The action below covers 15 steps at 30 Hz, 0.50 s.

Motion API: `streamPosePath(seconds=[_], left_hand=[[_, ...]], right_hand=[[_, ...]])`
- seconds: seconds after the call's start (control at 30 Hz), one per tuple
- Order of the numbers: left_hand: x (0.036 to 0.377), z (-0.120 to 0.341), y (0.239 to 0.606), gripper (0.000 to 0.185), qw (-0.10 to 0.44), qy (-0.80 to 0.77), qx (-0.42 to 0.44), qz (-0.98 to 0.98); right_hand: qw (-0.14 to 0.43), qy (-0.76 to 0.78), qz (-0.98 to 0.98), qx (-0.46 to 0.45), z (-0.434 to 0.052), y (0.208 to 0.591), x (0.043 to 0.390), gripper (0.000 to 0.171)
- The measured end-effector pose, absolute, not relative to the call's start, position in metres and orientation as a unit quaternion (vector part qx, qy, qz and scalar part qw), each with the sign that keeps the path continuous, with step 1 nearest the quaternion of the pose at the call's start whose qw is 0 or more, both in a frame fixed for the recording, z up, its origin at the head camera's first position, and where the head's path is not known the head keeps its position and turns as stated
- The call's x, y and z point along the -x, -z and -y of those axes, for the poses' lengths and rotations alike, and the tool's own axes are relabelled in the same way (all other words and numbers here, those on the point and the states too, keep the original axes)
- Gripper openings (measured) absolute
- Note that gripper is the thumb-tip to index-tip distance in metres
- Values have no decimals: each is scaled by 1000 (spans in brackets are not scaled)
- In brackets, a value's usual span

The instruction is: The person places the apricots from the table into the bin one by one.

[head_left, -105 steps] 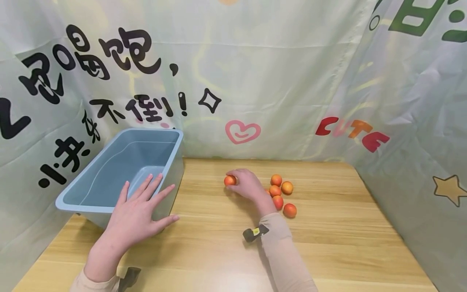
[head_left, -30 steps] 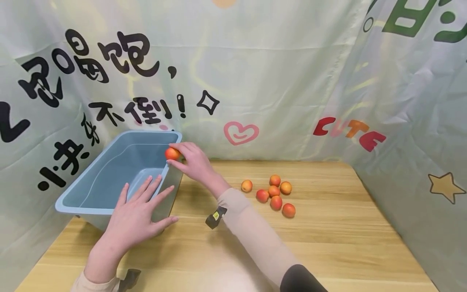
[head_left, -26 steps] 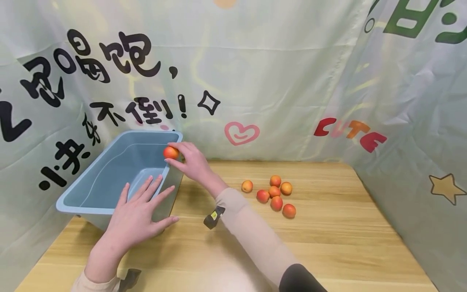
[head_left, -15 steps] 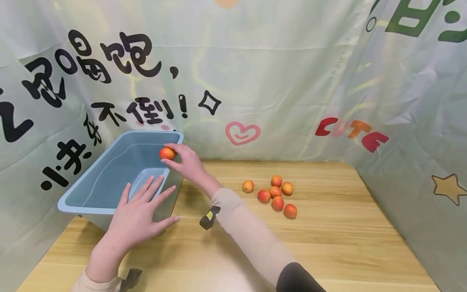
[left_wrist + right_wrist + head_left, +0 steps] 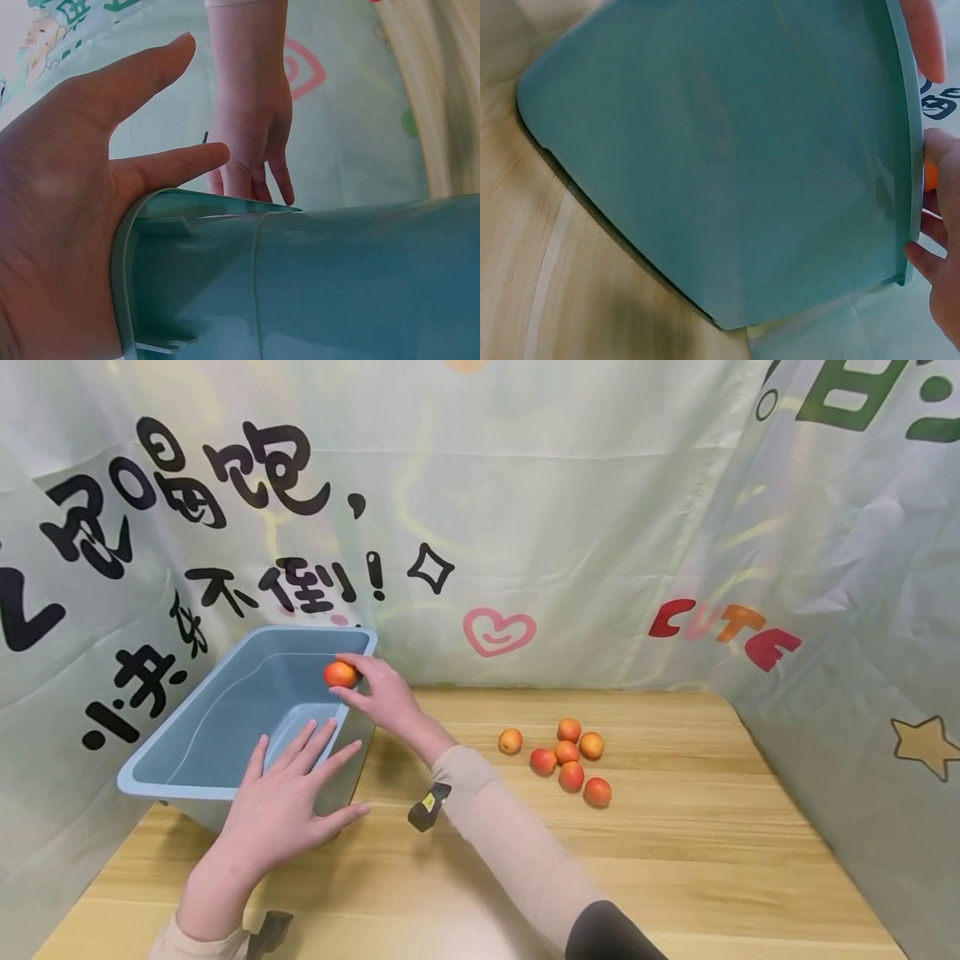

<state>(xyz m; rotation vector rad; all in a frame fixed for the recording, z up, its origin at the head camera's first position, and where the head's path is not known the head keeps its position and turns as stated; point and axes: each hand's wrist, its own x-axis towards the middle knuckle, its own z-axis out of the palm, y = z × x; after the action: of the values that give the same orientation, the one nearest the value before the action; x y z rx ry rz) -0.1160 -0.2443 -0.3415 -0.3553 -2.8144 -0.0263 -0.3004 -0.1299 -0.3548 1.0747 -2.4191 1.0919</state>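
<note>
An orange-red apricot (image 5: 340,674) is pinched between the thumb and fingers of my right hand (image 5: 386,697). That hand reaches over the right rim of a blue plastic bin (image 5: 180,792), so the fruit hangs above the bin's inside. Spread and straight, my left hand (image 5: 277,802) rests on the bin's near right corner, fingers pointing inward. Bin wall (image 5: 727,187) fills most of the right wrist view, which shows only a sliver of the held apricot (image 5: 930,175). In the left wrist view, the right hand (image 5: 247,112) dips behind the rim. Part of the bin's floor is hidden.
To the right on the wooden table (image 5: 690,843) lie several loose apricots (image 5: 567,752), mostly clustered, with one apricot (image 5: 511,741) a little apart on the left. A printed cloth (image 5: 585,527) hangs behind the table and along both sides.
The right hand picked an apricot off the table and carried it left to the bin. Over the last second it moved slightly farther in past the rim. The left hand stayed put.
</note>
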Motion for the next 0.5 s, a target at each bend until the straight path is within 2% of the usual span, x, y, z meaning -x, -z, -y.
streamPosePath(seconds=[0.5], left_hand=[[116,243,342,77,160,6,129,979]], right_hand=[[145,-382,833,-374,128,359,301,52]])
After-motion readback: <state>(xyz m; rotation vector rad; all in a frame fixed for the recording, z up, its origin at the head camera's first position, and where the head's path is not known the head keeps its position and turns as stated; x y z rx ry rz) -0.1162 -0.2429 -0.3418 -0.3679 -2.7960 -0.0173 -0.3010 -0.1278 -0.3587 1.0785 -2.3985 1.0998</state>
